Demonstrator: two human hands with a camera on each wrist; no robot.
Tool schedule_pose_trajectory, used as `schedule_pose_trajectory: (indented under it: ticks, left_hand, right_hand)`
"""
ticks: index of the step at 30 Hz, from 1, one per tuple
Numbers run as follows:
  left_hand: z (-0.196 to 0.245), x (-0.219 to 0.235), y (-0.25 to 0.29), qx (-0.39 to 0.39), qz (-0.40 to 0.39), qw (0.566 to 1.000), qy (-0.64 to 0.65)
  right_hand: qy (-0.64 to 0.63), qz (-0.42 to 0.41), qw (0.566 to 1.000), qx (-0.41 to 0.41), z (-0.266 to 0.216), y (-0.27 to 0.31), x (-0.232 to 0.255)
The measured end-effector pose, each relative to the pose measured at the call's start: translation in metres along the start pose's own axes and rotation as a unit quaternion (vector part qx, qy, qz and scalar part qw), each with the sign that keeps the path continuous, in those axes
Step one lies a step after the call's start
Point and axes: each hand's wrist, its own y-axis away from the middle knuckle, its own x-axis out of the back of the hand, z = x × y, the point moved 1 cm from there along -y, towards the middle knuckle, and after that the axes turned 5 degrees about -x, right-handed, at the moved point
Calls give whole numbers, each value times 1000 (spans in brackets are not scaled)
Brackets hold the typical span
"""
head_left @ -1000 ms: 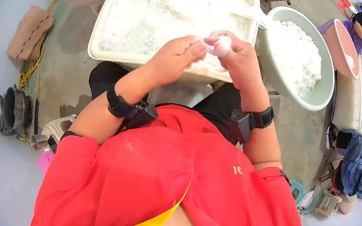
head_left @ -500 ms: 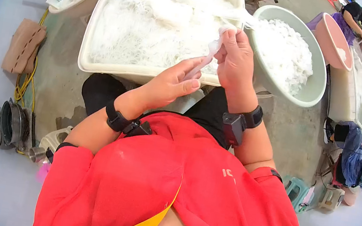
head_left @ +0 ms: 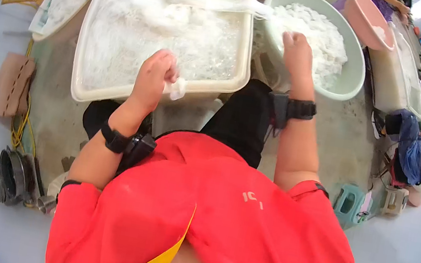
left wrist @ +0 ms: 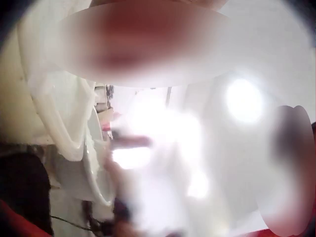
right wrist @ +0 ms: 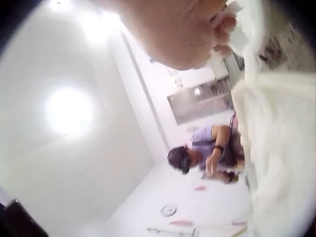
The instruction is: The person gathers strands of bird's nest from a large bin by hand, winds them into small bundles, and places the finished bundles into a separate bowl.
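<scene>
My left hand (head_left: 157, 77) is over the near edge of a large cream tub (head_left: 155, 94), its fingers curled around a small soft white piece (head_left: 177, 89) that hangs out beside them. The tub is full of white stringy strands (head_left: 192, 44) in liquid. My right hand (head_left: 297, 59) is raised over the near side of a pale green basin (head_left: 357, 73), fingers bent. White lumps (head_left: 317, 37) fill that basin. In the right wrist view, white material shows by the fingers, but I cannot tell whether the right hand holds any. Blur covers most of the left wrist view.
A stretched white bundle (head_left: 244, 5) crosses the tub towards the basin. A smaller tub (head_left: 42, 30) of white strands stands left. Beyond the basin are a pink basin (head_left: 362, 23) and other people. A teal stool (head_left: 348, 204) stands lower right, with metal pots (head_left: 11, 175) lower left.
The hands were together, then stretched a white strand between them. Now they are apart: the left has gone left with a white piece, the right has moved right over the green basin.
</scene>
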Motion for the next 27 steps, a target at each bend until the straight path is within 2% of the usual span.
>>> schedule_pose_trajectory:
  ticks: [1, 3, 4, 5, 6, 7, 9, 10, 11, 13, 14, 15, 16, 17, 18, 20, 21, 22, 24, 25, 26, 27]
  left_hand:
    - [10, -10, -1, 6, 6, 1000, 4]
    - [21, -28, -4, 109, -39, 973, 199]
    - [25, -35, -5, 158, -60, 940, 297]
    - [33, -40, -7, 149, -89, 918, 356]
    - [42, -44, -10, 139, -119, 892, 414]
    - [46, -44, -12, 127, -149, 861, 469]
    - [44, -22, -23, 104, -100, 862, 485]
    - [43, -10, -28, 90, -76, 862, 493]
    - [39, -5, -27, 76, -71, 865, 491]
    - [34, -17, -15, 172, 63, 896, 405]
    - [35, -23, -9, 219, 129, 899, 357]
    - [23, -20, -5, 202, 118, 900, 368]
    - [16, -17, -4, 140, 137, 935, 295]
    - [11, -15, -3, 75, 155, 960, 219]
    - [7, -13, -3, 10, 170, 975, 142]
    - [20, -23, 2, 54, -5, 998, 24]
    - [29, -29, 7, 76, -92, 992, -36]
    - [32, -34, 11, 99, -177, 975, -95]
    - [2, -39, 10, 100, -114, 987, -51]
    - [1, -43, 7, 112, -74, 990, -51]
    - [0, -46, 3, 126, -34, 990, -51]
    - [2, -48, -1, 115, -29, 993, 9]
  right_hand:
    - [35, 23, 999, 6, -5, 5, -1]
    - [103, 74, 992, 23, -17, 22, -3]
    - [7, 80, 980, 180, -42, 41, -7]
    - [-69, -28, 965, 251, -59, 52, -19]
    - [-117, -87, 933, 329, -76, 73, -27]
    - [-146, -199, 880, 405, -84, 85, -34]
    - [-234, -321, 808, 435, -103, 99, -34]
    - [-252, -319, 777, 481, -109, 102, -33]
    - [-296, -318, 785, 441, -111, 106, -35]
    - [-380, -311, 795, 356, -113, 111, -40]
    - [-385, -287, 806, 347, -113, 107, -41]
    - [-390, -262, 816, 337, -111, 101, -42]
    - [-393, -237, 826, 326, -112, 98, -40]
    - [-441, -211, 848, 205, -114, 101, -40]
    - [-395, -176, 878, 205, -114, 101, -35]
    - [-301, -102, 926, 203, -116, 97, -24]
    - [-253, -91, 944, 193, -119, 98, -19]
    - [-242, -88, 942, 214, -117, 99, -22]
    - [-220, -83, 938, 255, -112, 100, -31]
    - [-276, -143, 925, 218, -114, 102, -34]
    - [-349, -219, 901, 135, -115, 104, -33]
    - [-414, -290, 861, 49, -117, 107, -29]
